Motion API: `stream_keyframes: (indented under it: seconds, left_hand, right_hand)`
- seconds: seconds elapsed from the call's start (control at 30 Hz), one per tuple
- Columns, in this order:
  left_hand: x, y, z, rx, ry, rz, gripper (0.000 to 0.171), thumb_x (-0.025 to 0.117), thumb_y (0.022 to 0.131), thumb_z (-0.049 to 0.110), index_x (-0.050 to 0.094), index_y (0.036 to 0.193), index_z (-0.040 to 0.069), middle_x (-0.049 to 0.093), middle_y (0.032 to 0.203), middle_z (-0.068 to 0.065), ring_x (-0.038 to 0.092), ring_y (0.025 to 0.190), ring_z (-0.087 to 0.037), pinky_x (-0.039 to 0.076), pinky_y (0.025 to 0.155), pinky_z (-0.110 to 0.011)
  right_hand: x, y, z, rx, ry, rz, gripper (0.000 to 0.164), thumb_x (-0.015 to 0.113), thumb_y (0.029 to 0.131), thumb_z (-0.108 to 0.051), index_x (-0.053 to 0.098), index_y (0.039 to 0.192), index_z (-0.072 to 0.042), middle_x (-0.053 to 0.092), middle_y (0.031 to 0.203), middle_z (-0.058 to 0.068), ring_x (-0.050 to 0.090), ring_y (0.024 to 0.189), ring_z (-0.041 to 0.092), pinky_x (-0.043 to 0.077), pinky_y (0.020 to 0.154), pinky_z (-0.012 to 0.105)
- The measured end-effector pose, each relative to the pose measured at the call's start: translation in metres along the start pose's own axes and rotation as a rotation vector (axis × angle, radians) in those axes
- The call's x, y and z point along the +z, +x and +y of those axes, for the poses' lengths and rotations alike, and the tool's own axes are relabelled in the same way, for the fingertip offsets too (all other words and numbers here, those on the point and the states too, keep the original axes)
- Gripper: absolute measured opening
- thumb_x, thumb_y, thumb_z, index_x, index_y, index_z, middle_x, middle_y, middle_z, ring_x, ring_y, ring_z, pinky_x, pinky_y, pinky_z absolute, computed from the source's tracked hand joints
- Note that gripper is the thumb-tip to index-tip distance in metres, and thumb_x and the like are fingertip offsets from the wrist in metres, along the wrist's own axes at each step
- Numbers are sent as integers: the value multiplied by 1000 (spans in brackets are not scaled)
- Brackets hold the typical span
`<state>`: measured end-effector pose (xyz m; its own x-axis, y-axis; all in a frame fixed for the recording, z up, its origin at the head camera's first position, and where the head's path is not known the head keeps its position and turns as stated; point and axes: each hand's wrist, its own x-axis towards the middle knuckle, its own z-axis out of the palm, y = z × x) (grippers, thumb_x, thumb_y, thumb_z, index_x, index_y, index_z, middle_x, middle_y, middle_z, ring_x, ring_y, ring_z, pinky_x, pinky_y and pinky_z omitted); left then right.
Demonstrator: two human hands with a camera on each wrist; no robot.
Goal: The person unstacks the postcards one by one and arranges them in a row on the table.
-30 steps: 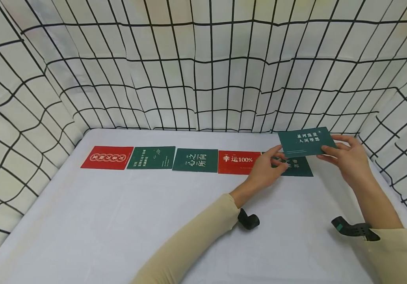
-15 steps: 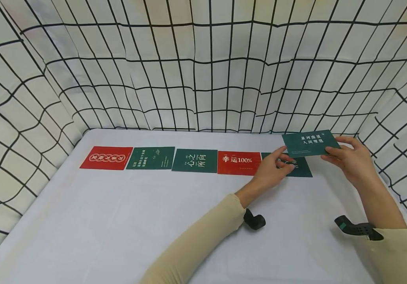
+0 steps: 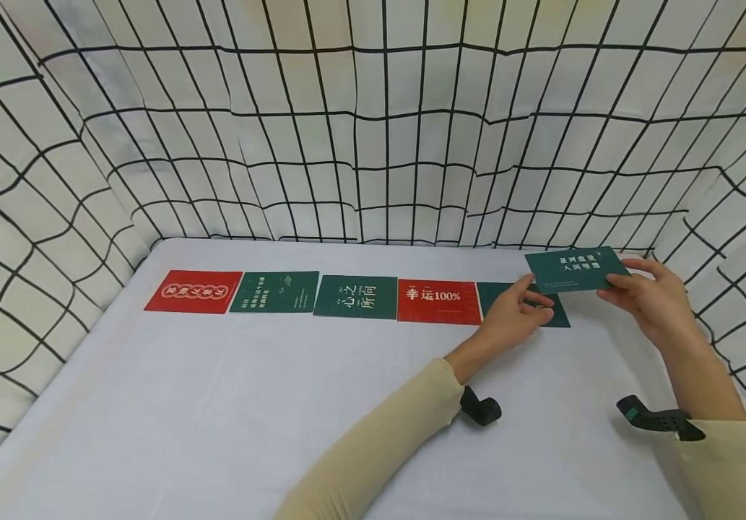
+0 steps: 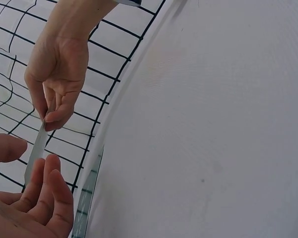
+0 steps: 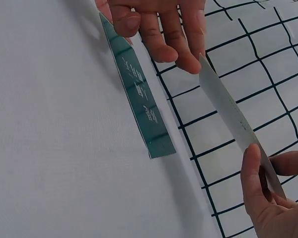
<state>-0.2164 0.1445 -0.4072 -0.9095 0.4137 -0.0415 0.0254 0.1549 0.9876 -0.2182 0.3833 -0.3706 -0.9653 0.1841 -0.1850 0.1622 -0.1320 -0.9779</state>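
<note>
My right hand [image 3: 655, 300] pinches a dark green card [image 3: 577, 271] with white Chinese lettering by its right end, thumb on the printed face. The card is held up above the table near the back right. At its left end is my left hand [image 3: 512, 310], fingers loosely spread; in the right wrist view the card's corner [image 5: 203, 62] meets a fingertip. Below, partly hidden by the left hand and the held card, another green card [image 3: 557, 316] lies on the table. Left of it a red card [image 3: 438, 302] marked 100% lies flat.
Further left in the same row lie two green cards, one with large characters [image 3: 355, 297] and one with small print [image 3: 274, 292], then a red card [image 3: 193, 292]. Black wire grid [image 3: 385, 137] over pale cloth stands around the white table [image 3: 217, 404].
Both hands and the held card have shifted slightly right and down, toward the table. The left hand now covers more of the rightmost lying card; the row of cards has stayed put.
</note>
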Motion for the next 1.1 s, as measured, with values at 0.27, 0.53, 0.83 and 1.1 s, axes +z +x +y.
stream_keyframes:
  seconds: [0.27,0.53,0.83,1.1]
  left_hand:
    - [4,0,1,-14,60,4,71,70,100,22,36,163,22,71,113,8,59,82,1,49,70,-15]
    - [10,5,-2,-13,71,-59,72,70,100,22,36,163,19,70,109,7,65,80,-1,49,75,-16]
    - [19,10,0,-41,26,-130,78,71,99,19,30,165,19,72,113,8,62,73,-10,47,63,-18]
    - [28,12,2,-77,86,-112,77,73,98,21,34,164,19,69,120,7,56,66,-7,45,60,-19]
  right_hand:
    - [-14,5,1,14,-117,39,22,67,102,-17,55,120,-20,46,130,-4,69,79,-1,62,72,19]
    - [-36,7,-2,50,-153,14,27,72,98,-14,57,120,-18,44,116,-6,67,81,-1,63,75,20]
    - [-51,10,-1,46,-423,-1,36,63,104,-20,49,136,-11,40,138,15,63,83,-7,62,80,19]
    - [-59,10,5,16,-719,11,67,51,109,-25,25,156,15,20,161,37,55,80,-16,61,79,18]
